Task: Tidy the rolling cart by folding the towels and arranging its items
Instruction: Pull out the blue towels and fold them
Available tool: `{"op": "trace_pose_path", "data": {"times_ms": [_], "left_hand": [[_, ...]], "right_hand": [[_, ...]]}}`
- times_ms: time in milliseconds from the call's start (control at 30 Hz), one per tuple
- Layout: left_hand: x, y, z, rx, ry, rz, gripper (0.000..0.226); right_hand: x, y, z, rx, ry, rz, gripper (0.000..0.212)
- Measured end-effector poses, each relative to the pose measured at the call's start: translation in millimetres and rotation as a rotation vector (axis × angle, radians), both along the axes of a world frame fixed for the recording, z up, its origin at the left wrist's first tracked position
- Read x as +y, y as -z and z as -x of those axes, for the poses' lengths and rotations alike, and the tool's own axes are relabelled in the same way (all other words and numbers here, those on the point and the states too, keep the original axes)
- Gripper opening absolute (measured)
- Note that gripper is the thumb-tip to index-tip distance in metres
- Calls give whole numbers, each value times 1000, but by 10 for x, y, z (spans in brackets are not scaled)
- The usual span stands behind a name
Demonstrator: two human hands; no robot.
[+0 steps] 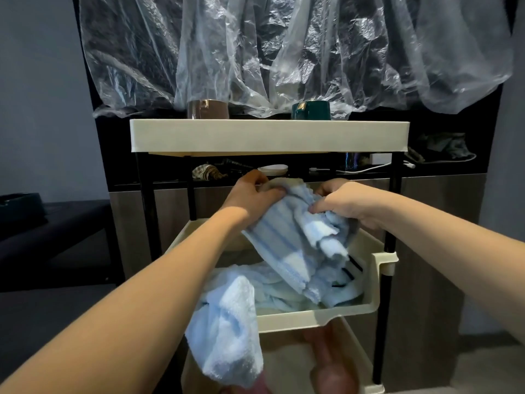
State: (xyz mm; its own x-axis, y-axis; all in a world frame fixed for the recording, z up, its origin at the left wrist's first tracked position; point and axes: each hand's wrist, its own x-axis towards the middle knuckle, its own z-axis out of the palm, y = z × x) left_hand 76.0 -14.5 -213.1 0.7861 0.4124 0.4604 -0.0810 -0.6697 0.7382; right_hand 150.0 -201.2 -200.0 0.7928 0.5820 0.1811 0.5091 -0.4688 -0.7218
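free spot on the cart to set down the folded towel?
Top tray: likely room between the brown cup and green cup, floor hidden by the rim. Middle tray is crowded: the striped towel, gripped by left hand and right hand, plus the light-blue towel.

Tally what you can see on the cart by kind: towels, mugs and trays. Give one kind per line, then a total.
Towels: 2, striped towel and plain towel
Mugs: 2, brown mug and green mug
Trays: 3, top, middle, bottom
Total: 7
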Motion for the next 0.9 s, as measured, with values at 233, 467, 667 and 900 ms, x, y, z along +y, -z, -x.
{"op": "trace_pose_path", "data": {"times_ms": [233,467,667,900], "left_hand": [[368,372,208,390,83,597,45],[436,289,-161,41,-104,799,70],[697,172,-114,293,-425,145,112],[734,489,-74,678,-428,-254,63]], "right_hand": [[146,126,-130,196,88,-214,20],[484,243,-227,273,3,-217,14],[1084,566,-170,501,-59,-128,42],[1330,867,-167,388,-45,77,27]]}}
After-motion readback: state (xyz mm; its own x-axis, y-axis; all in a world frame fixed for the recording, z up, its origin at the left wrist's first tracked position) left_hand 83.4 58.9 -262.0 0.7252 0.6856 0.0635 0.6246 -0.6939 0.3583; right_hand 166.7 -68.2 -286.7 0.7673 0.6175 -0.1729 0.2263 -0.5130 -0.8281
